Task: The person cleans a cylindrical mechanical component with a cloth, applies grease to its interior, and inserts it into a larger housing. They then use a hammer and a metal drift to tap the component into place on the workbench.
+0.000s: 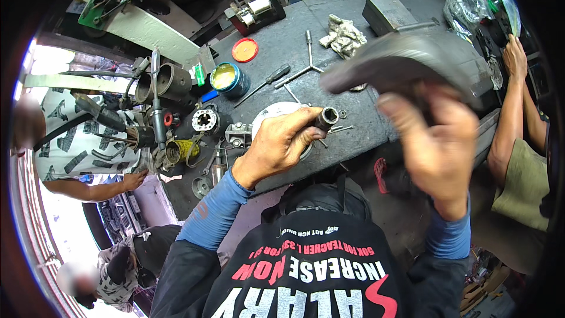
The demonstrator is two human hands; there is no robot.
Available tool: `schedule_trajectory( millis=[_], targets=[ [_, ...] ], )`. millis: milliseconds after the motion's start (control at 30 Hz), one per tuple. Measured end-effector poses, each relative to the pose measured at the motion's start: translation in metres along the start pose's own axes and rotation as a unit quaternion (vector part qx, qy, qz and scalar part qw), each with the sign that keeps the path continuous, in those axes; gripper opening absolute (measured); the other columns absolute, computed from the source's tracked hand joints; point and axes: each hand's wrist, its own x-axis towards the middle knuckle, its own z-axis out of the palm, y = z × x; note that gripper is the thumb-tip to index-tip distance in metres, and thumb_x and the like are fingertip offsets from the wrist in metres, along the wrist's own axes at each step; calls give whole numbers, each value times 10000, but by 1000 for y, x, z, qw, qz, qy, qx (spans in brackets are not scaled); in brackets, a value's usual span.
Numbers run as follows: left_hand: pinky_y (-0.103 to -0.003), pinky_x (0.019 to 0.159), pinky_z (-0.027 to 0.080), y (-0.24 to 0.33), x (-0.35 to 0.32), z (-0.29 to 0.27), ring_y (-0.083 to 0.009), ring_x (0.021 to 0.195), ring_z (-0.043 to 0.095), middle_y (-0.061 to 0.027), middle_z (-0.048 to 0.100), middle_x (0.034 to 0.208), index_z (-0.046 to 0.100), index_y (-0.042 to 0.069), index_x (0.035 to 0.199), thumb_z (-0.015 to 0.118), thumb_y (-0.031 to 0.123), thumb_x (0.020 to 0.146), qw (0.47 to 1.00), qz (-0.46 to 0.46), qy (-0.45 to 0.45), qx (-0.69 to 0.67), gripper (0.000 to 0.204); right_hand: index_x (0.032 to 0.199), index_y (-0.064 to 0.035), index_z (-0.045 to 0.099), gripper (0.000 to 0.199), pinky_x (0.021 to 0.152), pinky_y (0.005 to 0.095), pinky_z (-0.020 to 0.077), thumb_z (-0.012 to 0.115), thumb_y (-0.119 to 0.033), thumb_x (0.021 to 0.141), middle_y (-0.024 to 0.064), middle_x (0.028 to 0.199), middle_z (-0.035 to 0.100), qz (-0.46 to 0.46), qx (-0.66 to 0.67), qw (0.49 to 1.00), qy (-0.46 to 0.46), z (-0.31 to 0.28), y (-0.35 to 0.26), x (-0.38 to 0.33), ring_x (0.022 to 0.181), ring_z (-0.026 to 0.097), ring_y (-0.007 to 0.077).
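My left hand (pixel 282 141) is closed around a metal socket (pixel 327 119), its hollow end facing up between thumb and fingers. A dark grey curved thing (pixel 406 59), smeared by motion, is gripped in my right hand (pixel 438 147); its kind cannot be made out. It is raised above the bench, to the right of the socket. Just beyond my left hand lie a T-shaped wrench (pixel 310 62) and a screwdriver (pixel 265 84). A whitish round thing (pixel 276 110) is partly hidden behind my left hand.
On the dark bench (pixel 288 29) are a blue tub of yellow grease (pixel 226 79), its red lid (pixel 245 50), a rag (pixel 344 38), a metal block (pixel 388 15) and several metal parts at left. One person's arm (pixel 509 100) is at right, another person's hand (pixel 135 179) at left.
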Motion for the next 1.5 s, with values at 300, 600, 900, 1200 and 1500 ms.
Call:
schedule_trajectory(
  millis=[300,600,900,1200,1500],
  targets=[
    [-350,861,602,8,-7,-12,-196,957,766,-108,788,1030,709,-8,1230,620,104,1063,998,-5,51,-46,220,1216,40,713,346,666,241,471,824,-159,956,47,926,711,80,81,992,59,-10,-6,-3,767,621,102],
    [-338,849,610,9,-44,-36,-210,929,763,-125,774,1012,687,-75,1214,675,216,1076,983,-81,135,-97,322,1270,56,695,451,573,196,397,865,-192,933,2,907,695,107,96,988,57,-4,-12,-5,677,531,36],
    [-281,776,594,13,-40,-32,-150,876,755,-85,787,978,715,-41,1193,666,242,1081,990,-71,113,-45,309,1196,61,736,334,858,324,526,835,-77,909,95,1073,773,-22,98,995,-20,19,-18,15,947,690,177],
    [-350,823,630,-3,-37,-31,-222,902,754,-143,748,1021,638,-68,1286,624,228,1107,954,-119,194,-197,346,1218,61,719,363,677,239,488,829,-162,953,31,905,723,12,104,994,-20,20,-13,36,741,611,86],
    [-316,804,620,-11,-24,-29,-183,864,734,-135,730,1023,616,-80,1348,607,182,1112,931,-152,208,-256,353,1227,39,701,369,510,207,351,791,-234,996,-42,780,616,30,121,990,-62,30,2,53,595,459,14]
  ],
)
